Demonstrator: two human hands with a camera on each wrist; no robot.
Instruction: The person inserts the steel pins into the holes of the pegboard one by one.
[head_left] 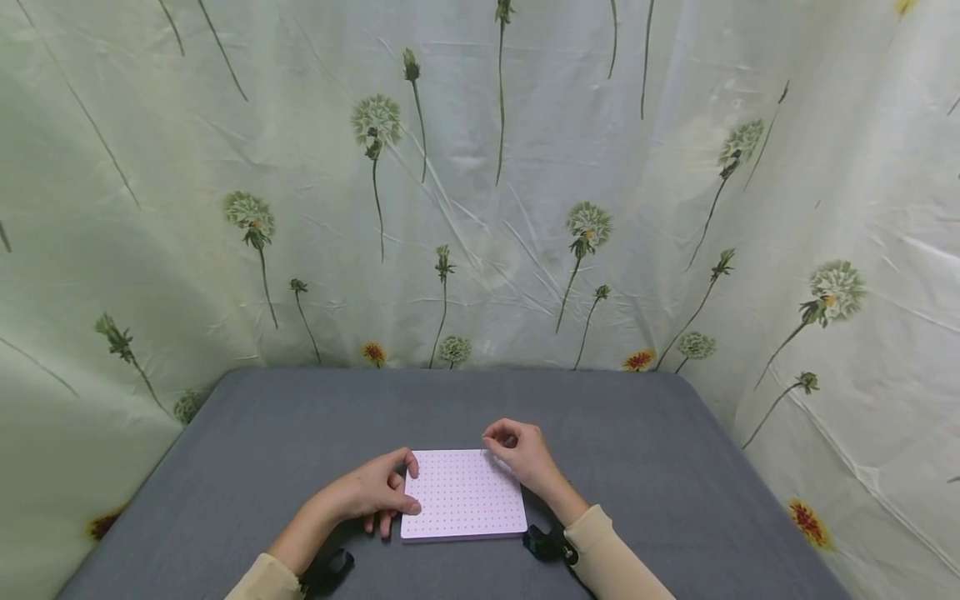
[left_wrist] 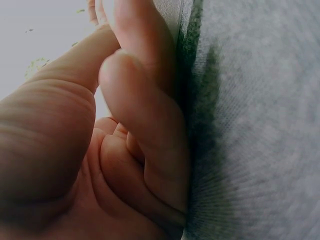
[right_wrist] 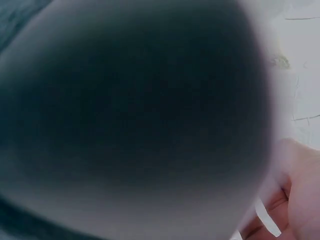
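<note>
A pale lilac board [head_left: 465, 496] with a grid of small dots lies on the grey cloth, its front edge showing some thickness. My left hand [head_left: 371, 487] grips its left side, thumb over the face and index finger bent at the far corner. In the left wrist view the fingers [left_wrist: 145, 110] curl low beside the cloth. Above the board's far right part, my right hand [head_left: 521, 454] pinches thumb and index finger together on a tiny thin piece, too small to identify. A dark blur covers most of the right wrist view, leaving part of the right hand [right_wrist: 305, 190] visible.
The grey cloth-covered table [head_left: 300, 417] extends around the board on all sides. Behind and beside it hangs a pale curtain [head_left: 487, 208] printed with dandelions. A dark wrist device [head_left: 543, 543] sits by the board's near right corner.
</note>
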